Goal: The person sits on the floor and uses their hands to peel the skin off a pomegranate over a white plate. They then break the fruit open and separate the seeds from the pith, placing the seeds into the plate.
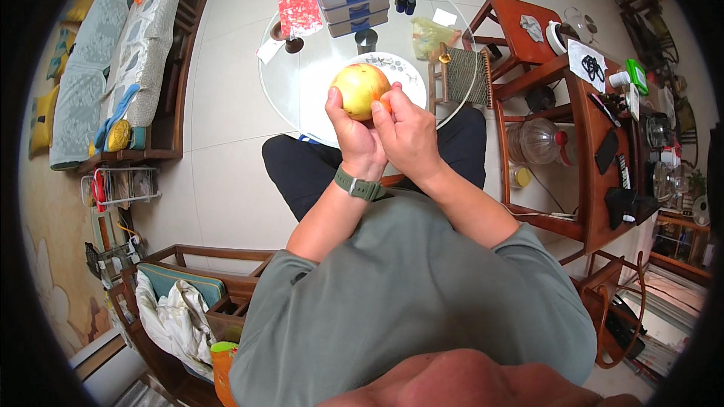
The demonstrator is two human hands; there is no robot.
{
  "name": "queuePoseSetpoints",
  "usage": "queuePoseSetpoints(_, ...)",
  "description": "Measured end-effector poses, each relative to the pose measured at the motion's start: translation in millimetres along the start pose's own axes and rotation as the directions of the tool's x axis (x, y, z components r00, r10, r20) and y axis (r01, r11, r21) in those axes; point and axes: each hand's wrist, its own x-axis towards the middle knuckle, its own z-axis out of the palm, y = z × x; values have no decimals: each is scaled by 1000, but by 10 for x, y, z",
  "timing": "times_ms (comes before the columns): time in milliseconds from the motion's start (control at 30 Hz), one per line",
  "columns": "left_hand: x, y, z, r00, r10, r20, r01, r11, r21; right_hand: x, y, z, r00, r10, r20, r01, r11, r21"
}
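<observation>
A large round yellow fruit with reddish patches (357, 89), which looks like a pomegranate, rests in my left hand (355, 138), palm under it and thumb along its left side. My right hand (408, 131) is closed around a small orange object (386, 103) pressed against the fruit's lower right side. Fingers hide most of that object, so its kind is unclear. Below the fruit lies a white plate with a floral pattern (416, 87), on a round glass table (283, 87). A green-strapped watch (359, 186) is on my left wrist.
Beyond the plate stand a blue-and-white drawer box (353, 3), a red patterned packet (300, 10), small dark bottles (405, 4) and a greenish plastic bag (432, 37). A woven-seat stool (466, 76) and a wooden table (588, 96) are at right. A sofa (133, 39) is left.
</observation>
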Motion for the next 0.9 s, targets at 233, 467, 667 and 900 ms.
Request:
queuePoseSetpoints(233,-5,18,100,999,-24,-46,21,997,-68,-59,48,53,1000,5,-2,-5,1000,-2)
queuePoseSetpoints(467,75,188,56,983,-119,142,122,992,-13,-126,-43,-97,995,72,74,-80,989,123)
queuePoseSetpoints(667,61,311,-185,920,-181,348,160,983,88,269,-102,-562,987,102,124,-119,984,136)
queuePoseSetpoints(900,52,470,-295,885,-124,448,-41,939,341,615,-113,-677,898,-93,430,128,990,-54)
